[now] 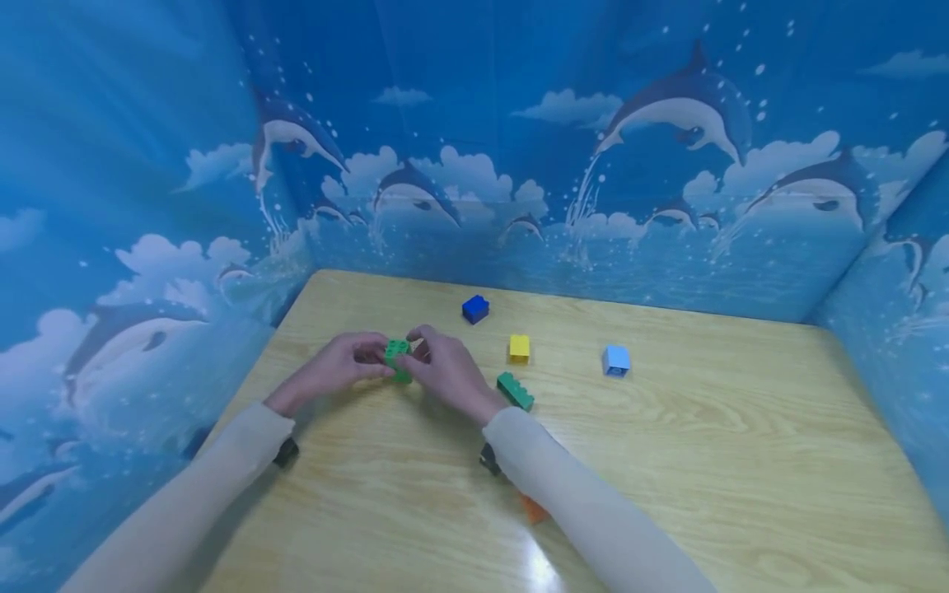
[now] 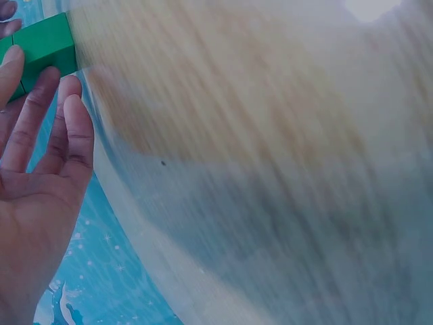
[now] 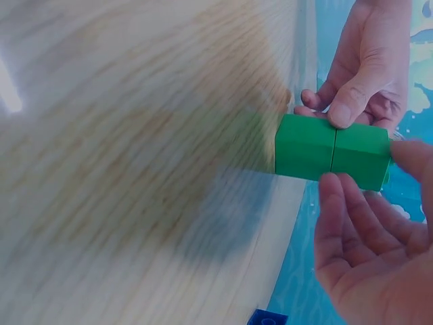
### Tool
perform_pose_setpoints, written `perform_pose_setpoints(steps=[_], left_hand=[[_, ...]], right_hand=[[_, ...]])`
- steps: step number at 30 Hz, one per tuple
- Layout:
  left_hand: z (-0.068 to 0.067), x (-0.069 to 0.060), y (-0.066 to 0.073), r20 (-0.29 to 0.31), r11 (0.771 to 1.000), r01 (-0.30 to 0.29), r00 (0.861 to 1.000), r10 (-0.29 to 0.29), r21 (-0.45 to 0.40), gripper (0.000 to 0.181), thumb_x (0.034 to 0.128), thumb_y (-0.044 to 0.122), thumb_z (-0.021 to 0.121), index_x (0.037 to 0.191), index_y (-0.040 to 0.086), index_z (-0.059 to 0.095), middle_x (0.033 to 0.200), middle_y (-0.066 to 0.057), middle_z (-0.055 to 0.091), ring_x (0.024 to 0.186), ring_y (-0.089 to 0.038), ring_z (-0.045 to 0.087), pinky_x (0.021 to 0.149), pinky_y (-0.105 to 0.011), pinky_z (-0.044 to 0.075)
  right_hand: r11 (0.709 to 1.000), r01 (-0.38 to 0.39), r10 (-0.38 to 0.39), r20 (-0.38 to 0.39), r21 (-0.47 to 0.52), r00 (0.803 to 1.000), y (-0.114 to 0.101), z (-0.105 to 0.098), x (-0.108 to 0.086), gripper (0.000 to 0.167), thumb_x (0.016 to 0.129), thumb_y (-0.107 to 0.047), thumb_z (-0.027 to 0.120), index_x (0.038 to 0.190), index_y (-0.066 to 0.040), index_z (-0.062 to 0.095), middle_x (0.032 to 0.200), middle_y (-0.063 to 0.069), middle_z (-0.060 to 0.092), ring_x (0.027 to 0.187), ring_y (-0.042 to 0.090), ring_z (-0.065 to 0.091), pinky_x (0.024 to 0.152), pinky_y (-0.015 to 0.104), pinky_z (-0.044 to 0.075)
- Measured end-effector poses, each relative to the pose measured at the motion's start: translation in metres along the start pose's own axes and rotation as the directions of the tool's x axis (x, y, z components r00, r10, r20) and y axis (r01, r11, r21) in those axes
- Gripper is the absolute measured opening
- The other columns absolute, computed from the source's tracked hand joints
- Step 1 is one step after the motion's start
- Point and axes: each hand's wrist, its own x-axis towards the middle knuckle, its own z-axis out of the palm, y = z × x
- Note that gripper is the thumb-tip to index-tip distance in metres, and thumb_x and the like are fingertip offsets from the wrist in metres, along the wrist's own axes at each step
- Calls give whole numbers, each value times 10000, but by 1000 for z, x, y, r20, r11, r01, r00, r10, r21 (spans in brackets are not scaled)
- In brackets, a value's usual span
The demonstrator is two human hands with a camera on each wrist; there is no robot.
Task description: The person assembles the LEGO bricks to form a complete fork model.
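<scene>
Two green bricks (image 1: 398, 352), one stacked on the other with a seam between them, stand between my hands over the left part of the table. The right wrist view shows the stack (image 3: 306, 145) side-on. My left hand (image 1: 339, 364) pinches it from the left, its thumb lying near the seam. From the right my right hand (image 1: 449, 368) holds the upper brick (image 3: 362, 156), thumb at its studded end and fingertips along its side. Only part of the stack (image 2: 47, 44) enters the left wrist view, behind the fingers of the left hand (image 2: 40, 183).
Around the wooden table (image 1: 712, 461) lie a dark blue brick (image 1: 475, 310), a yellow brick (image 1: 519, 349), a light blue brick (image 1: 616, 361) and a long green brick (image 1: 515, 391). Black pieces (image 1: 286, 453) and an orange piece (image 1: 533, 510) are partly covered by the sleeves. Dolphin-print curtains (image 1: 474, 165) enclose the table.
</scene>
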Motion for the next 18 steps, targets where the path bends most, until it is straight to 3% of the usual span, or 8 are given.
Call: perform_pose_setpoints(steps=[10,18], left_hand=[[-1,2,0,14,1000,-11,1000,11,5,273,963,154,833,1223,142,749,1123,-46,806,1055,-212,751,1037,-490,605],[-2,1,0,10,999,-11,1000,10,36,315,970,165,830,1271,135,741,1148,-43,801,1073,-208,748,1037,-494,611]], right_hand=[[997,3,-1,-23,80,1000,-1,-2,-2,299,1082,-340,698,1336,-184,682,1113,12,763,942,129,704,777,287,608],[998,-16,17,-12,66,1000,-5,1,-3,378,1112,-334,647,1437,-144,617,1127,36,760,928,130,719,753,266,616]])
